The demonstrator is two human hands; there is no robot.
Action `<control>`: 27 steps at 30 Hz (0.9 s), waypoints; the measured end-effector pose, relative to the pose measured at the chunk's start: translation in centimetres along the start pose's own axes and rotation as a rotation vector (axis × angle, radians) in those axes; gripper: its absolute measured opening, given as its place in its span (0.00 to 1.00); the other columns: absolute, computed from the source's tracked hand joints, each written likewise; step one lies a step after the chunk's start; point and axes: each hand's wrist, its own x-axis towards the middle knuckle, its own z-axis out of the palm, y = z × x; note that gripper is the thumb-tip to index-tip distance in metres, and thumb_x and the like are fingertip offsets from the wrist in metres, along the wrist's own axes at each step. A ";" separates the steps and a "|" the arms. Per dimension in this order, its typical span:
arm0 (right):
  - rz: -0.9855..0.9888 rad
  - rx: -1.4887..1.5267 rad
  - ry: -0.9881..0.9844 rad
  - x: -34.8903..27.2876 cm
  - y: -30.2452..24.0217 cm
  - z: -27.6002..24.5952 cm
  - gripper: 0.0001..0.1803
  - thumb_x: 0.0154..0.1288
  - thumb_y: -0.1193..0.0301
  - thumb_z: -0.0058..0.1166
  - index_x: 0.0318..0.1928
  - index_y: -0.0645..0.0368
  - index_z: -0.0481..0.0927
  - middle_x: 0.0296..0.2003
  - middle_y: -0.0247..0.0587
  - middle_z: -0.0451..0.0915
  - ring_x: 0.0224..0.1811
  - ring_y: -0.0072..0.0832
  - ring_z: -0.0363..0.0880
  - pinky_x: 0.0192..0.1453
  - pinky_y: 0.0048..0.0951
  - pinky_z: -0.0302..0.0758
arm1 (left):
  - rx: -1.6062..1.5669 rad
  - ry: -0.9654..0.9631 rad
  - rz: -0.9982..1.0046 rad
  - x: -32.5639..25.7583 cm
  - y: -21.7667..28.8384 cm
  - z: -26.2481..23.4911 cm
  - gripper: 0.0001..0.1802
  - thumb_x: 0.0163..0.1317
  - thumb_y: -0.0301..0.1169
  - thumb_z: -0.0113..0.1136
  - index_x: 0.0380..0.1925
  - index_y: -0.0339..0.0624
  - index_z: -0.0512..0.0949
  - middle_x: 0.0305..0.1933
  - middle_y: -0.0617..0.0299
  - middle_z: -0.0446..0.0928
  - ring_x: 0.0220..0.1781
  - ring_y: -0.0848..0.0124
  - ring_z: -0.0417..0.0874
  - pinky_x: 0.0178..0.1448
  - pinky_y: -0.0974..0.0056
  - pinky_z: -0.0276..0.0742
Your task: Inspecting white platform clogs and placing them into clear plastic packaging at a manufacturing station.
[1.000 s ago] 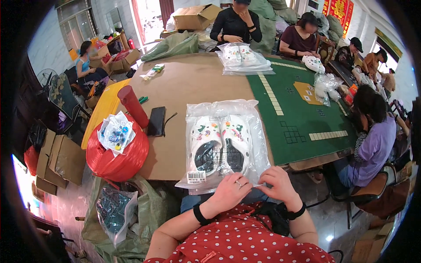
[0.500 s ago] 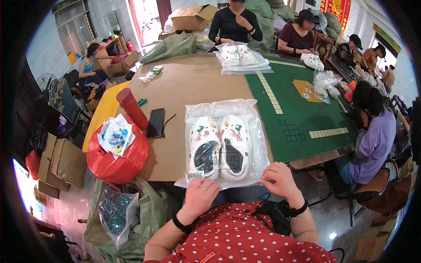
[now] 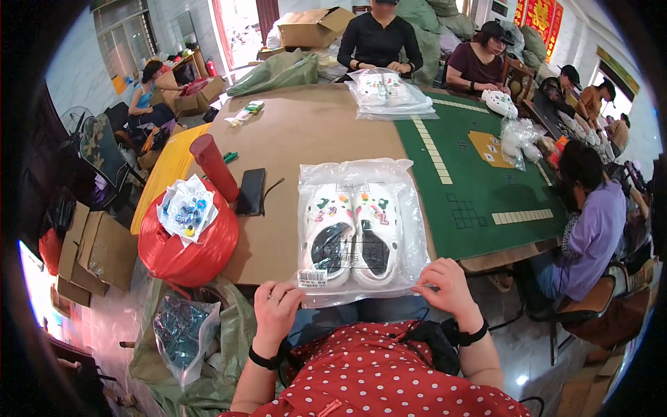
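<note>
A clear plastic bag (image 3: 415,229) lies at the table's near edge with a pair of white clogs (image 3: 376,274) inside, toes pointing away from me. Colourful charms dot the clogs' uppers, and a white barcode label sits at the bag's lower left. My left hand (image 3: 276,311) pinches the bag's near left corner. At the near right corner, my right hand (image 3: 448,286) grips the bag's edge between thumb and fingers. The near edge of the bag hangs slightly over the table's rim, stretched between both hands.
Left of the bag are a black phone (image 3: 251,192), a red cylinder (image 3: 214,167), green scissors (image 3: 231,157) and a red twine roll (image 3: 184,257) topped by small blue beads. Another bagged pair of clogs (image 3: 391,94) lies at the far side. Several people sit around the table (image 3: 333,139).
My left hand has moved left from below the clogs to the bag's near left corner and taken hold there. The right hand keeps its grip.
</note>
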 end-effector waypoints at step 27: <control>-0.259 0.050 0.061 4.1 -8.4 5.1 0.15 0.56 0.67 0.69 0.45 0.49 0.82 0.41 0.31 0.80 0.47 0.34 0.77 0.51 0.38 0.70 | -0.297 0.087 0.064 -0.3 0.7 0.1 0.13 0.50 0.21 0.71 0.36 0.45 0.83 0.41 0.62 0.82 0.40 0.59 0.83 0.44 0.58 0.81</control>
